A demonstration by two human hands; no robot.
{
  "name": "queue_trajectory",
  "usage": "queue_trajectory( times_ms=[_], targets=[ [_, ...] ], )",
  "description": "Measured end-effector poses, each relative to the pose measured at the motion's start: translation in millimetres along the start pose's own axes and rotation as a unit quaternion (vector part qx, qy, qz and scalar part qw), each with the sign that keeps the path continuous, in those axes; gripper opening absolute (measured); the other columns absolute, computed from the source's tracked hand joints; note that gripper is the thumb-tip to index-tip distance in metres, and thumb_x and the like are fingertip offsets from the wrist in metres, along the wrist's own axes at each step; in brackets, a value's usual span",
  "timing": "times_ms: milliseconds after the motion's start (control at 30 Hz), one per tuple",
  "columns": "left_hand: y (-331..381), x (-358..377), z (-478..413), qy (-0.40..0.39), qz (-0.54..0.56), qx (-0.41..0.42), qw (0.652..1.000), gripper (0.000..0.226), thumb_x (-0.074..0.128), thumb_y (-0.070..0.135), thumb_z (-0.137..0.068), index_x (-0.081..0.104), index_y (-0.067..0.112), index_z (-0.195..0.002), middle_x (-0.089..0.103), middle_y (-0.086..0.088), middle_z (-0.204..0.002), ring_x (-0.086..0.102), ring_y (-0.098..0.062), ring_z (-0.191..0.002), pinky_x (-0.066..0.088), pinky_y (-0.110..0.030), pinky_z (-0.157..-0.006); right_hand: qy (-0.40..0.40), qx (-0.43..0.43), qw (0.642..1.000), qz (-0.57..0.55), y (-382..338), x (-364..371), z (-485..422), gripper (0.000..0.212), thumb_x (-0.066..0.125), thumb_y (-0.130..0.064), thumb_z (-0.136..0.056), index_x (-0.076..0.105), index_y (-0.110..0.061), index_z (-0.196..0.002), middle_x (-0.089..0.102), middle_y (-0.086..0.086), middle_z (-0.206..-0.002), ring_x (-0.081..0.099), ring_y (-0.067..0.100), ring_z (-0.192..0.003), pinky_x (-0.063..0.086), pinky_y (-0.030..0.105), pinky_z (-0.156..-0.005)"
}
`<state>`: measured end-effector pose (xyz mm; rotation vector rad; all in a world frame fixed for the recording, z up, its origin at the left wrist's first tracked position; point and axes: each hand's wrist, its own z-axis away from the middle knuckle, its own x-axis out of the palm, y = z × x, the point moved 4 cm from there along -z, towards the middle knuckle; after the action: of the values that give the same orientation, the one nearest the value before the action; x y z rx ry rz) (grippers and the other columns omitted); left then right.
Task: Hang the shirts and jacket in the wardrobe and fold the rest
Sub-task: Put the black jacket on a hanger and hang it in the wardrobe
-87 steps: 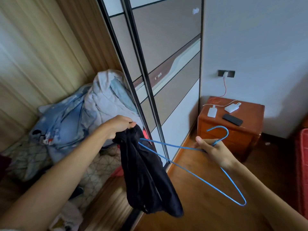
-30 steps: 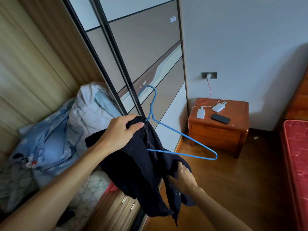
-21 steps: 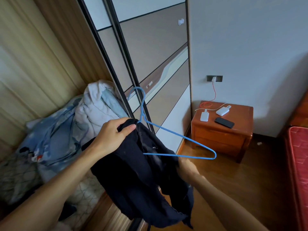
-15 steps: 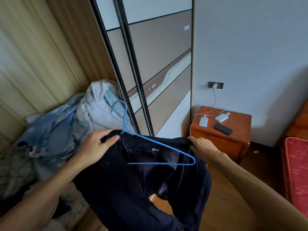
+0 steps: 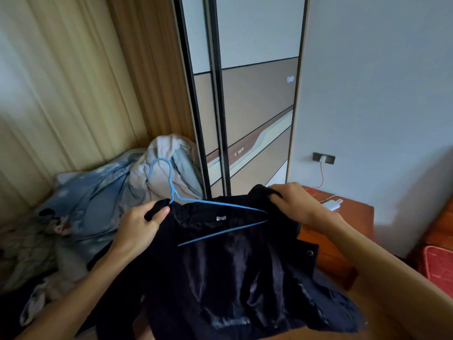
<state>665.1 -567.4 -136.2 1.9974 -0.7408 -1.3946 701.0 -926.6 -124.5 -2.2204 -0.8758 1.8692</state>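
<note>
Two sliding wardrobe doors [image 5: 255,123] filled the upper middle, closed as far as could be told, so no rail in view for hanging yet. Left of those, curtains [image 5: 61,82] floor to ceiling. Below them a heap of pale blue and grey bedding and clothes [image 5: 105,200] lay piled against the wardrobe edge, probably the rest of the laundry to sort. Right side: wooden nightstand [image 5: 348,231] against the wall, white charger [image 5: 333,204] on top with a red cable running up to the wall socket [image 5: 323,158]. Centre foreground: dark jacket [image 5: 232,266] held up in the air, spread open with shiny lining toward the camera, well clear of the floor, likely so the shoulders could be seated. Blue wire hanger [image 5: 210,212] sat inside the neck opening, hook sticking up left of centre, far shoulder end tucked under the fabric on the right, bottom bar showing across the lining. Left hand [image 5: 139,227] closed, thumb and fingers pinching the left shoulder fabric just beside the hanger neck. Right hand [image 5: 296,204] closed over the bunched right shoulder, apparently pulling it over the hanger end. Judged mid-step: jacket nearly on hanger, not yet hung. Small label [image 5: 220,218] visible at the collar, so inside faced up.
</note>
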Motion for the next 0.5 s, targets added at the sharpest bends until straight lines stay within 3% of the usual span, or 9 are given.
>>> queue_trajectory(
  times_ms=[67,133,267,400,500],
  targets=[
    [-2.4,0.8,0.9,0.011,0.001,-0.005,1.0,0.034,0.066,0.048,-0.086,0.074,0.025,-0.11,0.075,0.011,-0.089,0.07,-0.018,-0.092,0.055,-0.041,-0.086,0.0,-0.005,1.0,-0.02,-21.5,-5.4,-0.2,0.021,0.048,-0.015,-0.098,0.065,-0.005,-0.089,0.067,0.006,-0.082,0.059,0.023,-0.076,0.044,0.033,-0.071],
    [1.3,0.3,0.0,0.022,0.015,-0.018,0.999,0.025,0.069,0.04,-0.089,0.075,0.023,-0.107,0.074,0.011,-0.084,0.07,-0.019,-0.089,0.055,-0.04,-0.083,0.009,-0.003,0.999,-0.035,-42.2,-9.4,-1.3,0.022,0.049,-0.017,-0.097,0.063,-0.006,-0.085,0.065,0.005,-0.077,0.059,0.023,-0.073,0.044,0.033,-0.067],
    [19.8,-0.3,4.6,0.058,0.037,-0.033,0.997,0.024,0.07,0.041,-0.087,0.075,0.018,-0.094,0.074,0.002,-0.081,0.068,-0.022,-0.085,0.053,-0.038,-0.079,0.1,0.026,0.993,-0.062,-82.2,-4.0,-3.4,0.024,0.05,-0.02,-0.095,0.058,-0.004,-0.079,0.065,0.014,-0.076,0.057,0.032,-0.073,0.046,0.041,-0.067],
    [53.1,16.9,23.1,0.015,0.09,-0.041,0.995,0.019,0.069,0.037,-0.09,0.072,0.018,-0.084,0.071,0.004,-0.073,0.067,-0.015,-0.076,0.048,-0.029,-0.065,0.118,-0.033,0.985,-0.119,-147.6,34.3,-1.4,0.015,0.051,-0.016,-0.093,0.054,-0.008,-0.081,0.065,0.016,-0.077,0.054,0.033,-0.071,0.039,0.038,-0.064],
    [55.0,11.7,25.7,0.037,0.183,-0.1,0.977,0.022,0.069,0.041,-0.089,0.073,0.019,-0.086,0.075,0.003,-0.079,0.071,-0.017,-0.082,0.057,-0.037,-0.077,0.128,-0.076,0.974,-0.171,-171.3,43.1,-0.7,0.012,0.051,-0.014,-0.092,0.052,-0.008,-0.082,0.059,0.003,-0.067,0.047,0.022,-0.059,0.038,0.034,-0.059]
  ],
)
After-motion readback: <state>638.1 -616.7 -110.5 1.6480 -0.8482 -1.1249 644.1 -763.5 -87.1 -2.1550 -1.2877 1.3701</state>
